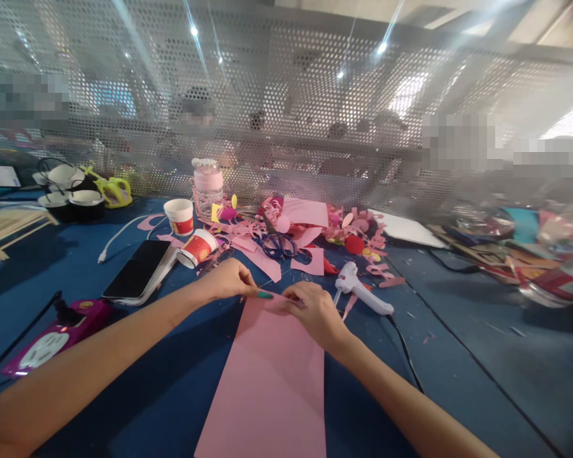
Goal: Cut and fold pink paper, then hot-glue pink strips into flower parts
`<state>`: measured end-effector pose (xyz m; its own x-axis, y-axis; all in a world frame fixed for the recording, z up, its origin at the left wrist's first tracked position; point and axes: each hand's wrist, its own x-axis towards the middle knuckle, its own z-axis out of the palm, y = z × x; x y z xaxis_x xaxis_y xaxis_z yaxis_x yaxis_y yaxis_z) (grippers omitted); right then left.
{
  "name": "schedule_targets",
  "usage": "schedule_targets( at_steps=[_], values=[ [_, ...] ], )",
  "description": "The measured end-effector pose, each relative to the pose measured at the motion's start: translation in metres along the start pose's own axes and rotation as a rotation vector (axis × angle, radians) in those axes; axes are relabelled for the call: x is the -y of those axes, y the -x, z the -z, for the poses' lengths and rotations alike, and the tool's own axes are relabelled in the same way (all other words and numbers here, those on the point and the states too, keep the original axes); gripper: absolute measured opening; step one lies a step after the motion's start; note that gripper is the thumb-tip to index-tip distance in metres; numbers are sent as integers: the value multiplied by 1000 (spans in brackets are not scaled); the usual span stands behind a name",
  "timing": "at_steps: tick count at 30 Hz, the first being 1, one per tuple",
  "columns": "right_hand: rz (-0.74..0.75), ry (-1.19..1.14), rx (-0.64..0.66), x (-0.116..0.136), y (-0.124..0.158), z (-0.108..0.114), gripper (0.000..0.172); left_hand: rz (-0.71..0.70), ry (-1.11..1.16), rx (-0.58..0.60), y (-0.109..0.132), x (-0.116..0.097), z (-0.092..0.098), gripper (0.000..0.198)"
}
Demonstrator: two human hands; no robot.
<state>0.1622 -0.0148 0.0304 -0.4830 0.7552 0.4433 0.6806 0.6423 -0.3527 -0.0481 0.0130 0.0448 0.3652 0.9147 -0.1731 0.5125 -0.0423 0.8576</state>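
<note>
Left hand (229,280) is pinching the far edge of the pink paper sheet (272,375), fingers curled in, thumb and forefinger closed on the top left corner area. Right hand (315,312) is gripping the same far edge just beside it, fingers folded down over the paper, knuckles up. Both hands are nearly touching each other at the top of the sheet.

Sheet is lying flat on the blue table (458,356), running from the hands back toward the camera, between the two forearms.

Just right of the right hand a white glue gun (360,289) is lying on its side, its black cord (405,356) trailing toward the near edge. Just beyond the left hand a red-and-white paper cup (197,248) is lying tipped over; a second cup (180,216) is standing upright behind it. A black phone (137,268) is lying face up to the left of the hands, with a white cable (119,236) near it. Further left, a purple power strip (52,340) is sitting near the table edge.

Behind the hands a pile of pink paper scraps (296,235) is spreading across the table, blue-handled scissors (277,245) resting in it. A pink-lidded jar (207,184) is standing at the back by the perforated metal screen (315,95). Far right, a blurred heap of coloured materials (520,248); contents can't be made out.
</note>
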Motion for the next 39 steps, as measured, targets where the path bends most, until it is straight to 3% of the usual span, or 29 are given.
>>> schedule_targets(
  at_steps=[9, 14, 24, 39],
  values=[
    [10, -10, 1, 2, 1, 1, 18, -42, 43, 67, -4, 7, -2, 21],
    [15, -23, -1, 2, 1, 0, 21, -102, -16, 55, -5, 12, -2, 33],
    [7, -33, -10, 1, 1, 0, 21, -161, -112, 5, -2, 5, -1, 38],
    [66, 16, -26, -3, 2, -1, 19, -55, 94, 8, -2, 8, -3, 26]
  ],
)
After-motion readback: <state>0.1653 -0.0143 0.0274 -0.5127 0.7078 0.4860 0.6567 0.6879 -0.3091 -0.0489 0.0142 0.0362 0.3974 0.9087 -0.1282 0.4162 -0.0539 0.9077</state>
